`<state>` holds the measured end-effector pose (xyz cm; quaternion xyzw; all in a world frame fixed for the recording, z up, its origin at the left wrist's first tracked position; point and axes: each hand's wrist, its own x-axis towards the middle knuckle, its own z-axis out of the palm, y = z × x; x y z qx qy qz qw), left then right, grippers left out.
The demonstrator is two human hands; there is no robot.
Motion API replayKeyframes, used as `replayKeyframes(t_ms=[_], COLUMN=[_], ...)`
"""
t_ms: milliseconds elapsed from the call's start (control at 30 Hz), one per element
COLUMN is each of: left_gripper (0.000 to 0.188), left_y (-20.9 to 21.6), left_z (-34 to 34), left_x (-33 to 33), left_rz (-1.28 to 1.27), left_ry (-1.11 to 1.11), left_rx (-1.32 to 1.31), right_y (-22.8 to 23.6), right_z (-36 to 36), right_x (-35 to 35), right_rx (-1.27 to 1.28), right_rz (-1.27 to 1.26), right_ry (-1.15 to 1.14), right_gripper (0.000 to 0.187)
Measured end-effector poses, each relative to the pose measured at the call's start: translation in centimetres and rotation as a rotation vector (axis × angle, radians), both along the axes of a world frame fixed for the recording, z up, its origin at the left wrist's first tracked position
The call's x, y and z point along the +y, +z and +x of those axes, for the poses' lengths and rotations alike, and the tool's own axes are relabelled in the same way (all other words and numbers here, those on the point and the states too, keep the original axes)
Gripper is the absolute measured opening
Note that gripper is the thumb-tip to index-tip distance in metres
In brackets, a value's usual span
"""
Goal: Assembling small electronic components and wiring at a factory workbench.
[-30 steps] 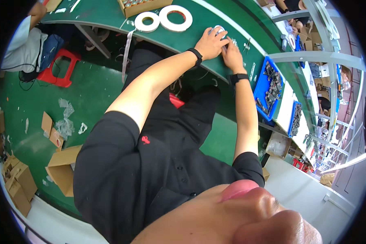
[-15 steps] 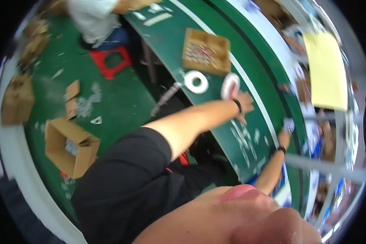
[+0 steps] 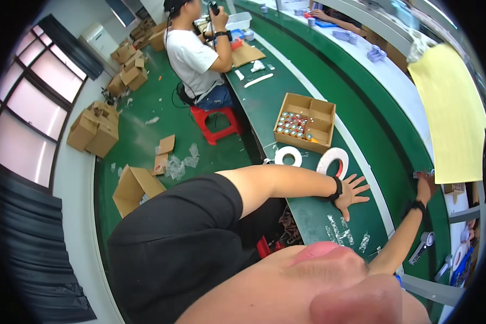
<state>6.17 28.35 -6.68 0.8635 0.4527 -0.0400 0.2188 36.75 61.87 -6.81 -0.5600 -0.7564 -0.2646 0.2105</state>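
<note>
My left hand (image 3: 353,195) rests with fingers spread on the green tabletop (image 3: 308,210), beside a large white ring-shaped tape roll (image 3: 340,156) with a red inner part. A smaller white tape roll (image 3: 289,157) lies to its left. My right hand (image 3: 426,188) reaches out over the dark green belt. Its fingers are curled at a small pale thing (image 3: 417,174), too small to name. Farther along the table, a cardboard box (image 3: 321,128) with dividers holds several small cylinders with pale round ends.
A roll-and-handle tool (image 3: 420,248) lies on the belt near my right forearm. A yellow sheet (image 3: 448,113) hangs at the right. At the far left, a person (image 3: 194,65) sits on a red stool (image 3: 216,124). Open cartons (image 3: 132,189) and plastic scraps lie on the floor.
The view has swung, bringing the seated person and windows into sight. My right hand has reached farther out across the belt. My left hand has stayed on the tabletop, fingers spreading wider.
</note>
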Motion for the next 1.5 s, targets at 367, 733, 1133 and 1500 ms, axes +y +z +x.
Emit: replayKeyframes(t_ms=[367,733,1133,1500], left_gripper=[0.120,0.120,0.120,0.121], left_y=[1.0,-0.8,-1.2,-1.2], left_z=[-0.5,-3.2,-0.8,-1.5], left_x=[-0.2,-0.9,-0.2,-0.7], left_rz=[-0.040,-0.040,0.110,0.127], left_ry=[0.013,0.086,0.102,0.144], left_rx=[-0.024,0.007,-0.036,-0.072], right_y=[-5.2,-2.1,2.3,4.4], right_z=[-6.3,-4.0,-8.4,-9.3], right_x=[3.7,-5.0,-44.3,-51.3], right_rx=[0.331,0.815,0.310,0.191], right_rz=[-0.665,-0.490,-0.475,-0.535], right_ry=[-0.389,0.268,0.556,0.404], right_gripper=[0.047,0.041,0.036,0.035])
